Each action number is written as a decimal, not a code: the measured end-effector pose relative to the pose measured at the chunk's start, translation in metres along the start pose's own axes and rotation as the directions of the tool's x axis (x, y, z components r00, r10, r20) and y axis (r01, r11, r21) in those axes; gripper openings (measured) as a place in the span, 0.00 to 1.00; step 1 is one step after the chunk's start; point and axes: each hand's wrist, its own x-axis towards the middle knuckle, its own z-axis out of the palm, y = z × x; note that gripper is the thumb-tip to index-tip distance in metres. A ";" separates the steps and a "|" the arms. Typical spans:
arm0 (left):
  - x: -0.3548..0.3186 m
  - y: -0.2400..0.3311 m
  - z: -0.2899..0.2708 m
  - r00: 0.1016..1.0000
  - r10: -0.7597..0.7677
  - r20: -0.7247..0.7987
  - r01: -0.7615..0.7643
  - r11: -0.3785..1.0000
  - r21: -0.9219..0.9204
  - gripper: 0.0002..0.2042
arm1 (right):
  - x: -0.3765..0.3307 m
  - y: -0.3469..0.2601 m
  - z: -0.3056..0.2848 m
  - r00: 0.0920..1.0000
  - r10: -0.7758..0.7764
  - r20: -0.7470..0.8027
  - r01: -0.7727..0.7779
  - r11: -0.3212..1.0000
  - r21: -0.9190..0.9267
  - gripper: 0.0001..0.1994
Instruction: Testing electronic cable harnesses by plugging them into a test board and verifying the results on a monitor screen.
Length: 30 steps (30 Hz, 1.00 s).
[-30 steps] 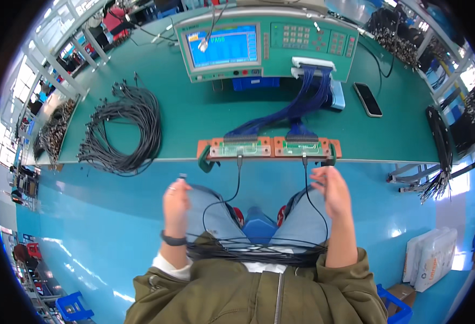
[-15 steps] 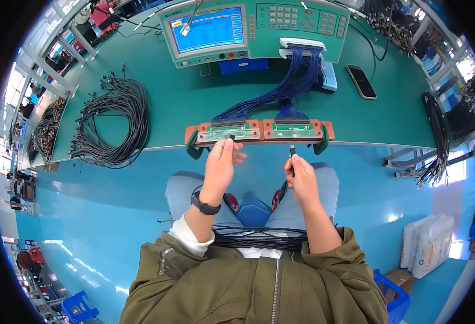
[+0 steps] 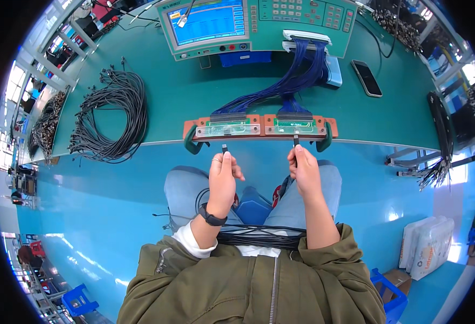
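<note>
Your left hand point(image 3: 224, 175) is pinched closed, thumb against fingers, its grip on the left plug point(image 3: 225, 148), a small black plug with a metal tip pointing up and away from you. That plug sits just short of the front edge of the orange block point(image 3: 263, 125), apart from it. Your right hand point(image 3: 305, 170) is closed the same way on the right plug point(image 3: 296, 141); its metal tip is at the block's front edge, below the right-hand one of the two green boards point(image 3: 297, 129), though you cannot tell whether it has gone in.

The block lies along the near edge of the bench point(image 3: 183, 92), with a green clamp point(image 3: 192, 141) at its left end and another at its right. Blue wires point(image 3: 278, 86) run from the boards up to the green machine point(image 3: 259, 40). A coil of black cables point(image 3: 135, 102) lies to your left, a phone point(image 3: 366, 78) to the right. More black cables point(image 3: 261, 232) lie across your lap.
</note>
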 end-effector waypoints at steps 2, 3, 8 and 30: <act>0.004 0.008 -0.004 0.996 -0.079 0.046 0.081 0.995 -0.052 0.10 | 0.000 0.002 0.000 1.000 0.000 -0.003 0.000 0.999 0.034 0.16; 0.006 0.009 -0.005 0.990 -0.117 0.073 0.122 0.989 -0.078 0.10 | 0.001 0.002 0.000 1.000 -0.001 -0.007 0.001 0.999 0.051 0.16; 0.012 0.011 -0.008 0.988 -0.078 0.130 0.082 0.996 -0.029 0.11 | 0.004 0.002 -0.004 0.999 -0.013 0.037 0.012 1.000 0.027 0.16; 0.023 0.012 -0.007 0.996 -0.068 0.061 0.070 0.997 -0.028 0.11 | -0.003 -0.014 0.016 0.997 0.056 -0.055 -0.040 0.964 0.264 0.15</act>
